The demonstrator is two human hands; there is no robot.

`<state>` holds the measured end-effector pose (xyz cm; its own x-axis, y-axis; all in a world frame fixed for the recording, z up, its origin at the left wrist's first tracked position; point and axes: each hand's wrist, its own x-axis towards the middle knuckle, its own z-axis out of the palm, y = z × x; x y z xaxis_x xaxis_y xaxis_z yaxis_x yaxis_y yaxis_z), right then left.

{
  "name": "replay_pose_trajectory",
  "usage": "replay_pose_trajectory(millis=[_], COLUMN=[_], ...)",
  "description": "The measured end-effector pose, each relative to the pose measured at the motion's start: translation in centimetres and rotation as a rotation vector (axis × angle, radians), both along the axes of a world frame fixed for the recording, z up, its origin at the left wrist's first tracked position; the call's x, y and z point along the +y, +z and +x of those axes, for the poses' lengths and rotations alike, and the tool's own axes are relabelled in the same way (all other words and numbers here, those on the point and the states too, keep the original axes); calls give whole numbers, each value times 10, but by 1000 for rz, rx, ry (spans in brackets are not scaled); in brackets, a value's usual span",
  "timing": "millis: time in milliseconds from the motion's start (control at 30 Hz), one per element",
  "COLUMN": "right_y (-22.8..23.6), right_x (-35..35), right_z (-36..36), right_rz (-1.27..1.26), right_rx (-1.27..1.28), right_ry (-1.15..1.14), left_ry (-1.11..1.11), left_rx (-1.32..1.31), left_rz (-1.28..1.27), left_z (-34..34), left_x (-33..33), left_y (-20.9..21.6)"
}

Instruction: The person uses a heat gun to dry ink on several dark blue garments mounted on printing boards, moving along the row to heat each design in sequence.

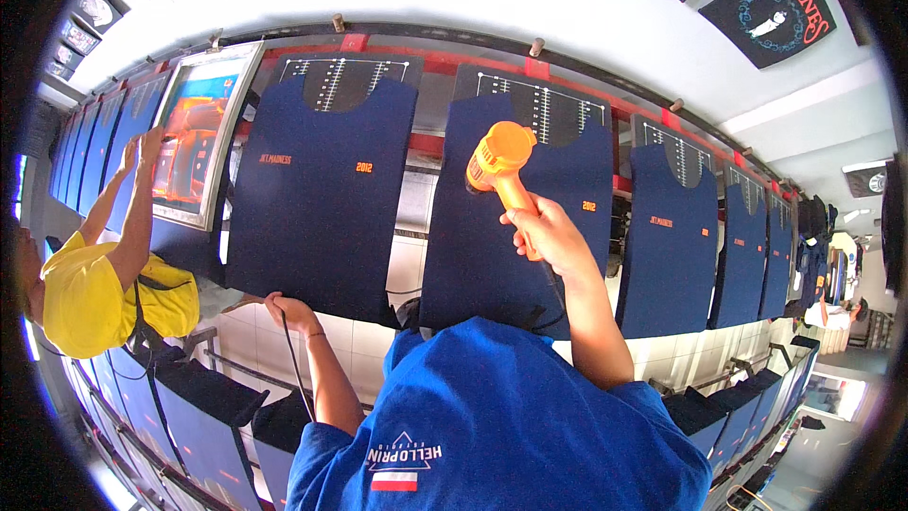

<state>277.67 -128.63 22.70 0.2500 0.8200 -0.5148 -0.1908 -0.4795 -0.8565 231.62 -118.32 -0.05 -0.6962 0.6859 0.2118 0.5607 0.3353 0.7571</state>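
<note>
My right hand (550, 235) is wrapped round the handle of an orange heat gun (511, 147), its dark nozzle pointing down and left. Below the heat gun lies a navy shirt panel (473, 246), spread flat on a dark board with white ruler marks. Part of its left-side print is hidden by the heat gun. Lower left, my left hand (295, 313) is closed on a black power cord (294, 360) that hangs toward my body. That hand is near the bottom edge of another navy shirt panel (322, 189), which carries small orange prints.
At left a co-worker in a yellow shirt (85, 293) has both hands at a printing screen (216, 132) with orange ink. More boards with navy panels (670, 227) line the rail to the right. Another row of boards (203, 407) stands behind me.
</note>
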Motion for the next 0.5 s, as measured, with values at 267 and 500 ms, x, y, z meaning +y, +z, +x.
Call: replay_pose_trajectory(millis=[267, 500], right_y=[-5, 3], right_x=[-1, -4], right_z=[0, 1], right_rz=[10, -10], right_rx=[-11, -17], right_ry=[10, 4], left_ry=[-8, -6], left_rx=[-32, -36], left_rz=[13, -8], left_z=[2, 1], left_x=[1, 2], left_y=[3, 4])
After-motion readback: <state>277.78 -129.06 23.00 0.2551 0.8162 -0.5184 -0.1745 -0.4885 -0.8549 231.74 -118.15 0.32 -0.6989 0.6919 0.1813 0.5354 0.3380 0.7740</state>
